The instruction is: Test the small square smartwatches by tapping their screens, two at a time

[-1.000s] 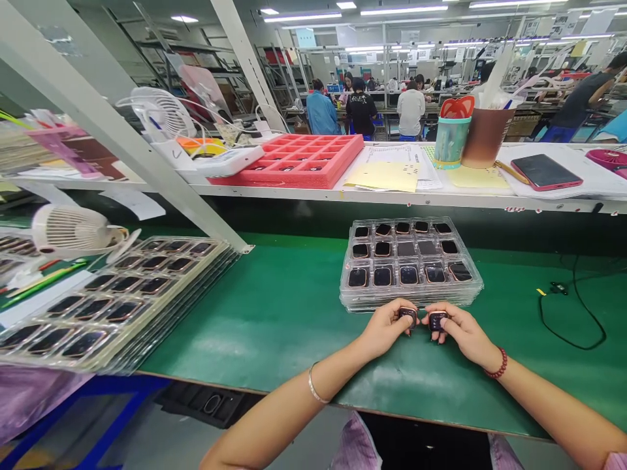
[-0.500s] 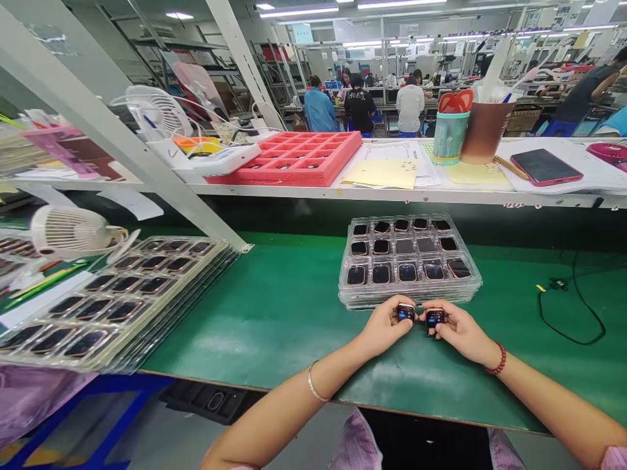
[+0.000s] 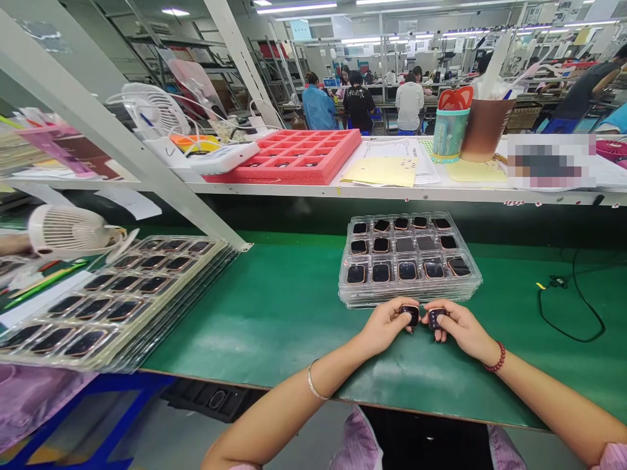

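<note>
My left hand [image 3: 389, 322] is closed around a small square smartwatch [image 3: 410, 314], its thumb lying on the dark screen. A second smartwatch [image 3: 435, 318] sits in my right hand [image 3: 460, 329], with that thumb on its screen too. The two watch bodies have gold-coloured edges and no straps, and are held side by side a little apart. Just behind the hands stands a stack of clear plastic trays [image 3: 411, 294]; the top one holds rows of similar dark-screened watches.
At the left lies another tray stack [image 3: 161, 320] with watches, beside a white fan [image 3: 68, 232]. A black cable [image 3: 563, 336] rests at the right on the green table [image 3: 284, 313]. The shelf [image 3: 304, 190] above carries a red foam tray [image 3: 294, 173] and cups. Several people sit far off.
Blue marks on both watch screens have gone; the screens look darker. Both thumbs have shifted onto the screens. The hands stay in nearly the same place.
</note>
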